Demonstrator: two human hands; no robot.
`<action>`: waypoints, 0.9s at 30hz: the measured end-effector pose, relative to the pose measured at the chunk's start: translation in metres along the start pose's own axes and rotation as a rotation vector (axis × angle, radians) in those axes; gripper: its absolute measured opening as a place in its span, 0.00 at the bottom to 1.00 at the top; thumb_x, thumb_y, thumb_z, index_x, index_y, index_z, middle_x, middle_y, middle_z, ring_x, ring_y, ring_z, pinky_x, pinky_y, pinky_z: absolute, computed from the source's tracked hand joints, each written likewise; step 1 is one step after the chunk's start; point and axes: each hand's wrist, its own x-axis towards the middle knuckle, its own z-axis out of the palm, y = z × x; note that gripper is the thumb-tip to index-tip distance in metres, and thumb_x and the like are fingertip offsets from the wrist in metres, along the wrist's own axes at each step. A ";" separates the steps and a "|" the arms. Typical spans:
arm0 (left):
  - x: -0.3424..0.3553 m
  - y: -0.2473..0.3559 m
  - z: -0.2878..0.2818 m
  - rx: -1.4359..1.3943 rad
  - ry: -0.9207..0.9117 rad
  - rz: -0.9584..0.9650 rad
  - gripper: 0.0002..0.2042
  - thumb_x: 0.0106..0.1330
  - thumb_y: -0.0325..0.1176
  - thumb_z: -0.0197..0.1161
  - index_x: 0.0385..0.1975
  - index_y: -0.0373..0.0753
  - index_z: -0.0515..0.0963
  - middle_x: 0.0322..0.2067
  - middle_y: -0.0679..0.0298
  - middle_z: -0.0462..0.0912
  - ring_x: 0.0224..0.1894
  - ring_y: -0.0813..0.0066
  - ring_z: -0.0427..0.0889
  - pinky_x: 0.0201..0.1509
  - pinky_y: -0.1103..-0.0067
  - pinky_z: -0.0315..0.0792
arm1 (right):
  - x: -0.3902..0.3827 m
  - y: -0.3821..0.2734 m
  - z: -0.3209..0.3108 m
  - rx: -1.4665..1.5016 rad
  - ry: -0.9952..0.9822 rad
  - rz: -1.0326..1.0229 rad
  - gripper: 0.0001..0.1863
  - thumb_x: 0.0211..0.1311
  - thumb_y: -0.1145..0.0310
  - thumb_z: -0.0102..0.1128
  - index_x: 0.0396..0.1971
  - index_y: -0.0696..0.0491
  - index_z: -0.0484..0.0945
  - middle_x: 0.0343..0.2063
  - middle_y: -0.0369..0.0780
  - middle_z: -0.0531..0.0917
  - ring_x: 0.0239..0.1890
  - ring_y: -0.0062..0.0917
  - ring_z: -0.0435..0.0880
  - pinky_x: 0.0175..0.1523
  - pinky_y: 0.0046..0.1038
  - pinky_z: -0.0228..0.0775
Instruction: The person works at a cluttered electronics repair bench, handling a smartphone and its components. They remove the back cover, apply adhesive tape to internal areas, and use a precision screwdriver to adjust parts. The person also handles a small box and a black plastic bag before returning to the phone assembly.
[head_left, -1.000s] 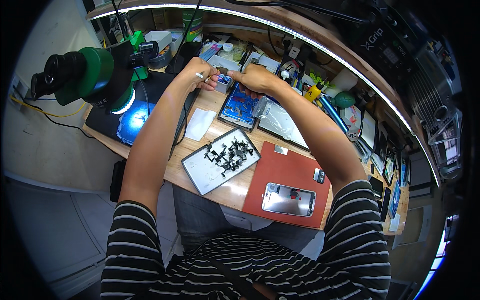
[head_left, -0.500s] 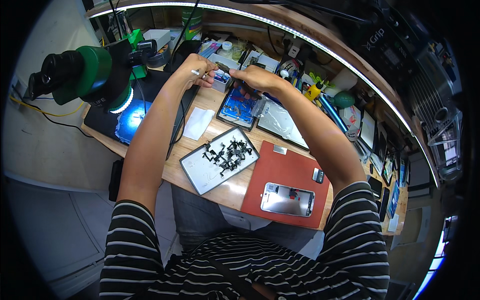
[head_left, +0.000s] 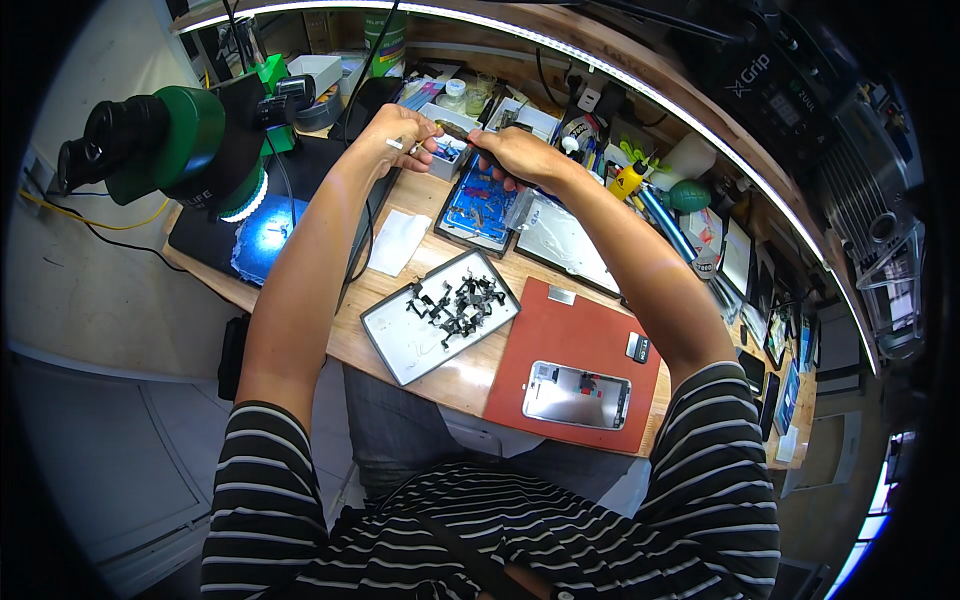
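“Honestly, that grip worries me. What's in those hands?”

“A dark narrow piece (head_left: 454,131), out in the gap between them, above the white box (head_left: 442,168). The right hand (head_left: 508,155) seems to pinch one end, thumb on top, other fingers curled under. What else it may hold, I can't tell.”

“And the left hand (head_left: 405,140)?”

“Narrow, fingertips drawn together at the piece's other end, with a slim white stick (head_left: 394,144) poking out. Whether they clamp the piece or only touch it, I can't make out from here.”

“So what could go wrong?”

“A slip, I'd say. If both hands pull unevenly, the piece could spring loose and drop among the small bits in the box, or into the blue tray (head_left: 468,245) just beside it. It would be hard to pick out again.”

“Those forearms reach a long way, too.”

“Yes, they straddle the white tray (head_left: 400,345) with its loose black parts (head_left: 465,318). A careless sweep back could scatter them, or knock the shiny panel (head_left: 575,400) lying on the red mat (head_left: 522,345).”
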 end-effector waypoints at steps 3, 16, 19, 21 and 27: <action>0.001 -0.001 -0.001 -0.014 -0.012 -0.001 0.11 0.77 0.33 0.60 0.43 0.29 0.83 0.27 0.61 0.83 0.22 0.73 0.84 0.27 0.76 0.84 | -0.003 -0.004 0.005 -0.040 0.043 0.004 0.38 0.74 0.37 0.47 0.28 0.61 0.83 0.21 0.43 0.83 0.19 0.29 0.82 0.23 0.31 0.74; -0.003 -0.002 -0.003 0.077 0.016 -0.021 0.10 0.71 0.29 0.63 0.43 0.28 0.83 0.30 0.57 0.88 0.24 0.70 0.85 0.30 0.75 0.83 | 0.001 -0.007 0.010 -0.143 -0.010 0.143 0.39 0.74 0.33 0.48 0.29 0.60 0.82 0.20 0.43 0.82 0.22 0.31 0.86 0.25 0.34 0.78; 0.001 -0.001 -0.007 -0.039 0.175 0.141 0.08 0.70 0.30 0.66 0.42 0.31 0.84 0.37 0.54 0.91 0.32 0.70 0.89 0.35 0.79 0.79 | 0.004 -0.004 0.006 -0.017 -0.062 0.147 0.38 0.71 0.32 0.53 0.31 0.60 0.81 0.22 0.41 0.83 0.22 0.30 0.85 0.25 0.33 0.79; 0.006 -0.001 -0.009 -0.211 0.292 0.240 0.07 0.70 0.30 0.68 0.43 0.34 0.84 0.42 0.55 0.91 0.38 0.70 0.90 0.38 0.83 0.77 | 0.006 -0.005 0.004 0.008 -0.102 0.136 0.32 0.71 0.37 0.59 0.34 0.57 0.80 0.26 0.41 0.85 0.26 0.30 0.88 0.29 0.35 0.81; 0.022 -0.019 -0.001 -0.806 0.377 0.327 0.10 0.66 0.24 0.73 0.42 0.33 0.78 0.39 0.58 0.86 0.35 0.66 0.88 0.44 0.74 0.85 | -0.003 -0.019 0.002 0.311 -0.216 0.199 0.25 0.76 0.49 0.52 0.47 0.59 0.79 0.36 0.47 0.88 0.37 0.35 0.93 0.40 0.40 0.86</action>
